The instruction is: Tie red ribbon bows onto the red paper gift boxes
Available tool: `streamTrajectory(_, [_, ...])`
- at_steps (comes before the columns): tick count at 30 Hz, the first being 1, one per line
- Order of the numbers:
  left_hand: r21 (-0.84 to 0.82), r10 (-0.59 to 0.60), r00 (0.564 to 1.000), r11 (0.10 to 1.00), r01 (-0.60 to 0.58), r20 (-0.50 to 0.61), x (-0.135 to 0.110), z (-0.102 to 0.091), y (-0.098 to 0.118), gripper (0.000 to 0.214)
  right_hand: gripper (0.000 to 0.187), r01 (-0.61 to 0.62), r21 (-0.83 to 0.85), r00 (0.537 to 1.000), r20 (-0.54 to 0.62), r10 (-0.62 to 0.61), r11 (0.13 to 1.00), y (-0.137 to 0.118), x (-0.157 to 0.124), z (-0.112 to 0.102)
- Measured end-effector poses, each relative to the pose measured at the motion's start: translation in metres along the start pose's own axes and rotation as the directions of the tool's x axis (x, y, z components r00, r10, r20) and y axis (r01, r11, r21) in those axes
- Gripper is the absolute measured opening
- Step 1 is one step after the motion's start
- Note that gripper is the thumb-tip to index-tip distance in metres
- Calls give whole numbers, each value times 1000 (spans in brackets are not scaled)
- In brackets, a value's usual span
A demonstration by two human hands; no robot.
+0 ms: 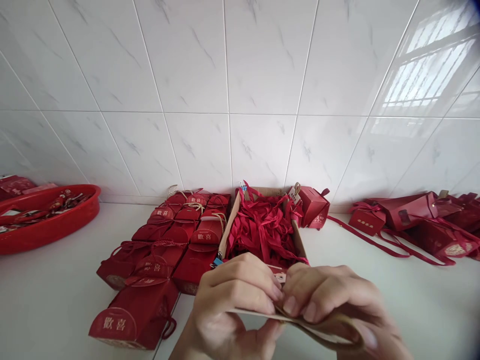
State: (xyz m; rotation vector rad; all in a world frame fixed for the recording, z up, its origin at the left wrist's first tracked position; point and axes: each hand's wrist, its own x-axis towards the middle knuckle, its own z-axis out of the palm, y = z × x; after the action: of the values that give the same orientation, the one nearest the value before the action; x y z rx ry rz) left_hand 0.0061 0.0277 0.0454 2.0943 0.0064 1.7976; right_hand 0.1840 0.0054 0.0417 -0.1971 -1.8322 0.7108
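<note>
My left hand (232, 305) and my right hand (330, 300) meet at the bottom centre, fingers curled and pinching a flat piece of pale and brown card (318, 332) between them. Just beyond the hands lies an open cardboard box (298, 240) full of loose red ribbons (264, 225). To its left, several finished red gift boxes (180, 235) with gold lettering stand in rows, the nearest red gift box (131, 320) beside my left wrist.
A red round tray (48, 220) with wrapped sweets sits at the far left. One red box (313, 205) leans behind the cardboard box. More red boxes and ribbons (420, 220) lie at the right. White tiled wall (240, 100) closes the back of the white counter (48, 295).
</note>
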Motion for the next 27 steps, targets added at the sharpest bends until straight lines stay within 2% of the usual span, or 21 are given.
streamTrajectory(2, [-7, 7, 1000, 1000, -7, 3, 1, -1, 0, 15, 35, 6, 118, 999, 52, -12, 993, -4, 4, 3])
streamTrajectory(4, [-38, -2, 1000, 999, 1, -12, 1, -1, -1, 19, 29, -58, 109, 989, -127, 72, 992, -7, 5, 11])
streamTrajectory(6, [-62, -18, 999, 998, 17, -30, 1, -2, 0, 25, 26, -55, 80, 974, -216, 71, 995, -8, 4, 19])
streamTrajectory(10, [-59, -47, 999, 997, 46, -11, -2, -4, 0, 32, 28, -16, 14, 983, -185, 18, 1000, -4, 1, 24])
streamTrajectory(13, [-71, -76, 997, 995, 75, -12, -5, -4, -1, 38, 35, -88, -33, 981, -176, 81, 996, -4, 1, 20])
streamTrajectory(16, [-84, -92, 995, 992, 90, -26, -7, -3, -3, 42, 32, -133, -77, 978, -173, 118, 988, -5, 4, 18])
streamTrajectory(19, [-51, -122, 992, 991, 120, -29, -6, -4, -3, 40, 31, -96, -164, 977, -203, 62, 982, -5, 7, 19])
streamTrajectory(22, [88, -164, 986, 983, 162, 15, -1, -9, 0, 35, 33, 1, -249, 981, -186, -49, 968, -2, 7, 19])
streamTrajectory(24, [179, -161, 985, 973, 146, 69, 3, -13, 4, 35, 33, 56, -303, 982, -158, -108, 951, 0, 7, 18])
streamTrajectory(27, [233, -129, 980, 968, 92, 149, 6, -17, 8, 38, 30, 118, -363, 979, -113, -170, 924, 1, 5, 16])
